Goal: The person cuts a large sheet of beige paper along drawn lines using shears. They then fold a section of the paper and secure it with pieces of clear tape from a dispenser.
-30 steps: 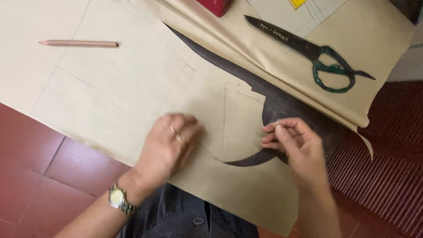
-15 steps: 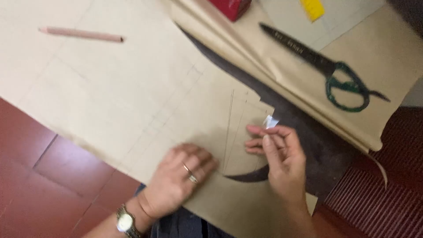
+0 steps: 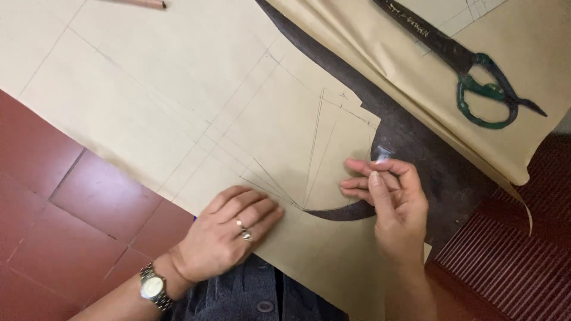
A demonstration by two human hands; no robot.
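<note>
A large sheet of tan pattern paper [image 3: 178, 89] with pencil lines lies on the floor, with a folded dart near its curved cut edge. My left hand [image 3: 229, 232] lies flat on the paper beside the fold and wears a ring and a wristwatch. My right hand [image 3: 389, 196] hovers just right of the fold and pinches a small clear piece of tape [image 3: 382, 156] between thumb and fingertips.
Big scissors [image 3: 470, 71] with green handles rest on another tan paper sheet [image 3: 535, 35] at the upper right. A pencil [image 3: 143, 3] lies at the top edge. Dark fabric [image 3: 428, 160] shows under the papers. Red floor tiles [image 3: 65, 220] lie at left, a ribbed red mat [image 3: 511, 261] at right.
The view has shifted downward, so scissors and pencil sit nearer the top. My left hand slid down along the paper. My right hand lifted the bit of tape into sight.
</note>
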